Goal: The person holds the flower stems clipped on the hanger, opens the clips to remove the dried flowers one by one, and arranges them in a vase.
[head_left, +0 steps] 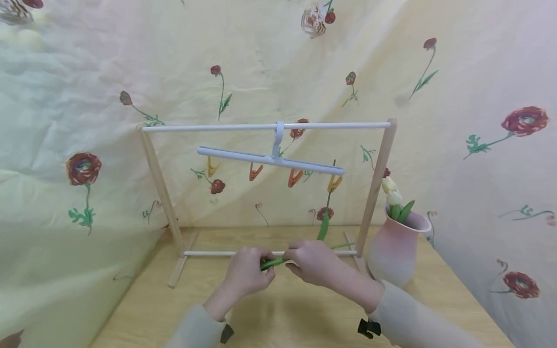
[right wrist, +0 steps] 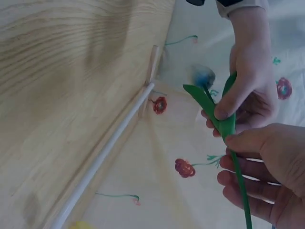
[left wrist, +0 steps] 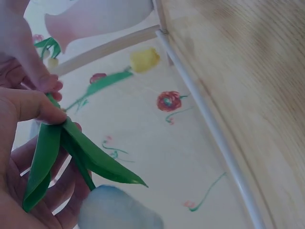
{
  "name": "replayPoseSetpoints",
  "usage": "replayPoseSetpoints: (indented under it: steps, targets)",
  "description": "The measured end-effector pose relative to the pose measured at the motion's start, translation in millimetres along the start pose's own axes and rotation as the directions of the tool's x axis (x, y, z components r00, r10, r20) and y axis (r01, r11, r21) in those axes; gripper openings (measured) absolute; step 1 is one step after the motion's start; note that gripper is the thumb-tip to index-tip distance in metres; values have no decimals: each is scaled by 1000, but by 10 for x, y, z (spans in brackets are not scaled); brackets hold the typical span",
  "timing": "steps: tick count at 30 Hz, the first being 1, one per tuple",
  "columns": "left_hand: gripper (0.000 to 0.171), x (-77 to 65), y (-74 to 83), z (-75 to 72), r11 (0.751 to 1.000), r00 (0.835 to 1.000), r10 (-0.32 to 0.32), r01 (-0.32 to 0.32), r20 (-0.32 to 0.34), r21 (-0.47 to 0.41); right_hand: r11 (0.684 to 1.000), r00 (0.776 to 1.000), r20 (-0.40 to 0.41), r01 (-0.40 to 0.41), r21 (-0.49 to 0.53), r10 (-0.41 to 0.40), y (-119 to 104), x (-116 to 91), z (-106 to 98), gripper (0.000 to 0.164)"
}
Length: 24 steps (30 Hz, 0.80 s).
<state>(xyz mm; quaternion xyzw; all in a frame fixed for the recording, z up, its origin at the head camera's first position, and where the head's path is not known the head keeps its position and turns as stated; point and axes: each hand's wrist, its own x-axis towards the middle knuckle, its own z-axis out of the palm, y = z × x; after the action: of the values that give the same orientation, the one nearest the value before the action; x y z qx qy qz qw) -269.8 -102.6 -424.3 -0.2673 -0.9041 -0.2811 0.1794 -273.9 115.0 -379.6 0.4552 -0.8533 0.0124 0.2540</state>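
Both hands hold one artificial tulip with green leaves and a blue bloom (right wrist: 204,76), low in front of a small rack. My left hand (head_left: 249,270) pinches the leaves (left wrist: 100,160) and stem where they join, with the thumb across them. Close beside it, my right hand (head_left: 311,261) pinches the stem (right wrist: 242,191) between thumb and fingers. The free stem end sticks out past the right hand in the head view. A yellow tulip (left wrist: 144,59) hangs head down from the yellow clip (head_left: 334,183) at the hanger's right end.
A pale blue hanger (head_left: 243,155), tilted down to the right, hooks over the rack's white top bar (head_left: 209,128). Another yellow clip (head_left: 212,166) and two orange clips (head_left: 295,178) hang from it. A pink-and-white vase (head_left: 396,246) with white tulips (head_left: 393,193) stands right of the rack on the wooden table (head_left: 143,309).
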Motion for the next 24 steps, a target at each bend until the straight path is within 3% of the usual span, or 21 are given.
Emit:
replayPoseSetpoints:
  steps: [9,16,24]
  targets:
    - [12,12,160,-63,994,996,84,-84,-3,75,985,993,-109,31,-170,-50,-117,-86,-12,15]
    - [12,27,225,-68,976,989,144,-137,-29,169,975,993,-110,24,-220,-49,-168,-131,-32,16]
    - [11,73,296,-22,971,990,140,-137,0,197,962,995,-100,0,-273,-29,-108,-199,-61,19]
